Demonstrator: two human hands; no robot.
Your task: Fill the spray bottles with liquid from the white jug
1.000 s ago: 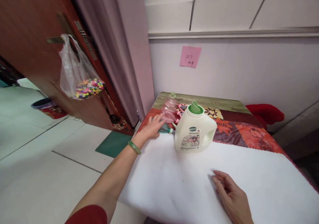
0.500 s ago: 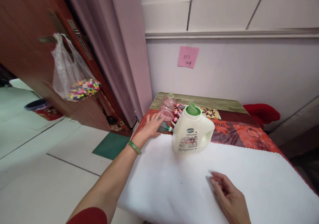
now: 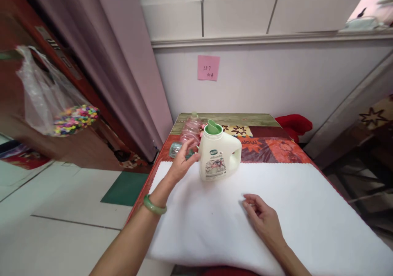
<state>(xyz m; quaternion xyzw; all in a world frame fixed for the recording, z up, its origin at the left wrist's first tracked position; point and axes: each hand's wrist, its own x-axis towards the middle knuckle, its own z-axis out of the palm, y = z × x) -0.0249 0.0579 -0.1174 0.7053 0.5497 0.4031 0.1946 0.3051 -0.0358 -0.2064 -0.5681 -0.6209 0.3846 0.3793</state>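
My left hand [image 3: 183, 161], with a green bangle on its wrist, reaches over the left part of the table, fingers apart and nothing in them. It is right beside a cream plastic jug [image 3: 219, 153]; whether they touch, I cannot tell. The jug stands upright, with a green spout [image 3: 212, 127] in its neck and its handle on the right. Behind my left hand lies a clear bluish bottle [image 3: 175, 149], partly hidden by the fingers. My right hand [image 3: 264, 216] rests on the white cloth [image 3: 215, 227], loosely curled, with nothing visible in it.
Behind the bluish bottle lies a pinkish clear bottle [image 3: 190, 131]. A patterned cover [image 3: 260, 147] shows along the table's back. A pink note [image 3: 208, 68] is on the wall. At the left, a plastic bag of colourful pieces [image 3: 75, 120] hangs from the door; red fabric [image 3: 294, 124] sits behind the table.
My left hand has drawn back from above the bottles to beside the jug, uncovering the bluish bottle's end. The view has turned right. My right hand stays on the cloth.
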